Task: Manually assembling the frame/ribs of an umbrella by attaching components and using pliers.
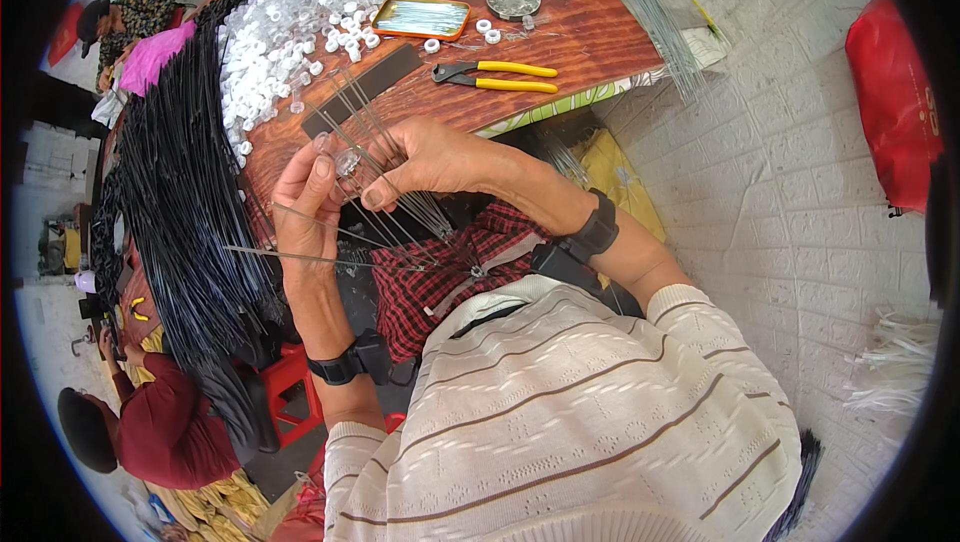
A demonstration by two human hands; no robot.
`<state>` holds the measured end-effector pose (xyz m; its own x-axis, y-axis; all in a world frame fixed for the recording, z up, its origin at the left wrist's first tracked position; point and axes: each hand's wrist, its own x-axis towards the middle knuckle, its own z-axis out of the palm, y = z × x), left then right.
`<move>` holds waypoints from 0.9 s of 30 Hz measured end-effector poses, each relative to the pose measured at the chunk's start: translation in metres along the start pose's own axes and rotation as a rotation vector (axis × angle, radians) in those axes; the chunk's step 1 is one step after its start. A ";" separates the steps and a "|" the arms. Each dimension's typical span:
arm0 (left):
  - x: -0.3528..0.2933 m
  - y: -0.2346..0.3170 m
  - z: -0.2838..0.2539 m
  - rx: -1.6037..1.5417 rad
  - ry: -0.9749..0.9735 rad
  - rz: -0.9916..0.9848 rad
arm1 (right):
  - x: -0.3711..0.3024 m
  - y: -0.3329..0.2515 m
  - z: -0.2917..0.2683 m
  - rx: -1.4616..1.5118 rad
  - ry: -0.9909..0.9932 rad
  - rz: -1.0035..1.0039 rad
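My left hand [305,207] is closed, its thumb and fingers pinching a small clear plastic piece [323,143]. Just beside it, another clear round plastic part [347,162] sits between my two hands. My right hand [425,157] is closed around several thin metal rods [425,210], its thumb pointing toward my left hand. These rods fan out past both hands and converge over a red-and-black checked cloth [420,287] on my lap. Exactly how the rods meet the plastic is hidden by my fingers.
On the wooden table [590,17] lie yellow-handled pliers [500,76], a dark flat bar [365,87], a tin of thin wires [422,18], a round metal lid [513,0] and heaped white plastic rings [270,82]. Black strands [190,182] hang at left; a co-worker [165,422] sits lower left.
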<state>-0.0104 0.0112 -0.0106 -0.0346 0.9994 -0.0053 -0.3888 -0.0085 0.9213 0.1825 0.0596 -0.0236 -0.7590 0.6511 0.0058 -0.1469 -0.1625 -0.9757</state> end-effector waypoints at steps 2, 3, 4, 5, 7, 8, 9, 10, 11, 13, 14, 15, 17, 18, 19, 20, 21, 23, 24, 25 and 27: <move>0.000 -0.001 0.001 -0.029 0.003 -0.012 | -0.001 -0.004 0.003 0.074 0.019 -0.022; 0.000 -0.002 0.002 -0.030 0.001 -0.010 | -0.001 -0.003 0.002 0.072 0.020 -0.023; 0.000 -0.002 0.004 -0.033 0.003 -0.002 | 0.000 0.000 0.000 0.076 0.015 -0.030; 0.000 -0.002 0.005 -0.037 0.005 0.006 | 0.000 0.002 -0.001 0.081 0.010 -0.037; 0.000 -0.003 0.004 -0.043 0.001 0.019 | 0.001 0.002 -0.001 0.072 0.002 -0.026; 0.000 -0.002 0.004 -0.049 -0.002 0.030 | 0.001 0.002 -0.001 0.065 -0.004 -0.015; -0.001 -0.002 0.007 -0.049 -0.005 0.032 | 0.000 0.001 -0.001 0.063 -0.004 -0.018; -0.002 -0.002 0.011 -0.057 0.016 0.027 | -0.001 0.001 -0.001 0.053 0.004 -0.011; -0.003 -0.002 0.014 -0.066 0.038 0.022 | -0.001 0.001 -0.001 0.043 0.011 -0.005; -0.002 -0.003 0.010 -0.080 0.026 0.013 | -0.002 0.001 -0.002 0.045 0.007 0.000; -0.001 -0.003 0.008 -0.094 0.018 0.000 | -0.001 0.001 -0.003 0.049 0.002 0.008; -0.001 -0.002 0.008 -0.094 0.018 0.003 | -0.001 0.003 -0.004 0.048 0.000 0.007; -0.001 -0.001 0.008 -0.086 -0.010 -0.004 | 0.001 0.005 -0.005 0.058 -0.015 -0.003; -0.002 -0.001 0.008 -0.087 -0.007 -0.003 | 0.001 0.003 -0.004 0.058 -0.018 -0.001; -0.003 0.000 0.009 -0.094 -0.008 0.005 | 0.001 0.001 -0.004 0.048 -0.020 0.006; -0.004 0.001 0.010 -0.101 -0.010 0.012 | 0.001 -0.001 -0.004 0.039 -0.021 0.014; -0.003 0.001 0.009 -0.102 -0.010 0.013 | 0.001 0.000 -0.004 0.038 -0.022 0.014; -0.002 0.001 0.007 -0.098 -0.014 -0.007 | 0.002 0.002 -0.004 0.051 -0.020 0.014; -0.001 0.001 0.006 -0.099 -0.013 -0.005 | 0.003 0.003 -0.004 0.050 -0.021 0.014; -0.001 0.001 0.004 -0.083 -0.017 -0.008 | 0.004 0.004 -0.004 0.048 -0.018 0.013; 0.000 -0.001 -0.001 -0.069 -0.019 -0.007 | 0.004 0.004 -0.003 0.044 -0.017 0.011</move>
<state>-0.0109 0.0111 -0.0120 -0.0142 0.9999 -0.0040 -0.4516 -0.0029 0.8922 0.1810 0.0638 -0.0280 -0.7714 0.6364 -0.0007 -0.1659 -0.2021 -0.9652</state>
